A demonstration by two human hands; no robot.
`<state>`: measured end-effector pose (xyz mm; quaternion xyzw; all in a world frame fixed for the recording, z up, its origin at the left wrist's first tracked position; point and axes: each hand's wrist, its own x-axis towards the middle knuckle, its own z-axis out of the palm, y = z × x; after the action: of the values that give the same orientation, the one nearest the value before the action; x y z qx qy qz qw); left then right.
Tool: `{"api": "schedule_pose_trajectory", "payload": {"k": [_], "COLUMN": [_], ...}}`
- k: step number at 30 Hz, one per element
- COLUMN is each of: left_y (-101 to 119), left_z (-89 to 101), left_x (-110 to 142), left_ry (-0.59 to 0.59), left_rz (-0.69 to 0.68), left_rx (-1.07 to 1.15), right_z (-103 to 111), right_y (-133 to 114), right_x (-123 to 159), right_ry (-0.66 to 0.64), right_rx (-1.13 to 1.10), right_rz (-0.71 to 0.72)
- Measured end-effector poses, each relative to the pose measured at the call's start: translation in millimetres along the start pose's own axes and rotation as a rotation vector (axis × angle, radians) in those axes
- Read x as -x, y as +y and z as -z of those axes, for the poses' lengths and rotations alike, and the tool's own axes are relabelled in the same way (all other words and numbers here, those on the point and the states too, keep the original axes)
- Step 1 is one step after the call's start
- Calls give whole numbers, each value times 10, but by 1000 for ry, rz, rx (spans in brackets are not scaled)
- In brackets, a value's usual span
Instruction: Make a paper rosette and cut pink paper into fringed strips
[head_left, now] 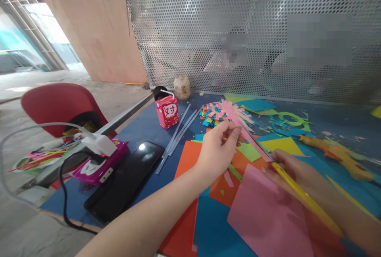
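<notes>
My left hand pinches a long pink paper strip between thumb and fingers. The strip slants down to the right, its lower end at the blades of yellow-handled scissors. My right hand is closed on those scissors; the handle loops are blurred or hidden. Whether the blades are cutting the paper I cannot tell. Beneath my hands lie a pink sheet, an orange sheet and a blue sheet. Just beyond my left hand is a pile of fringed paper pieces in pink, blue and orange.
A yellow glue gun lies at right, near curly paper scraps. Left of my hands are clear glue sticks, a pink drink carton, a black phone and a purple power strip. A perforated metal panel borders the table's back.
</notes>
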<state>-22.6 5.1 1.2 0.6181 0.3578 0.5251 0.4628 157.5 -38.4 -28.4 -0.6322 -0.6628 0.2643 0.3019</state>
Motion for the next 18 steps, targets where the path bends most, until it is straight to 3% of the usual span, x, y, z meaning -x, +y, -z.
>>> {"api": "schedule_pose_trajectory", "payload": {"k": [3,7,11,18], "left_y": [-1,-8,-11,-9], "left_z": [-5,-9,-13,-27], "left_x": [-1,-4,-13,-16], "left_ry": [-1,-2,7,-28], "left_rz": [11,8,28,57], "left_rx": [14,25,47,89], "right_z": [33,71,50,0], "right_y": [9,46,4,-20], "right_x": [-18,-41,-12,0], "right_ry": [5,-93,-11,1], "right_rx": [35,110,117,32], "right_rz": [28,33,39,-31]}}
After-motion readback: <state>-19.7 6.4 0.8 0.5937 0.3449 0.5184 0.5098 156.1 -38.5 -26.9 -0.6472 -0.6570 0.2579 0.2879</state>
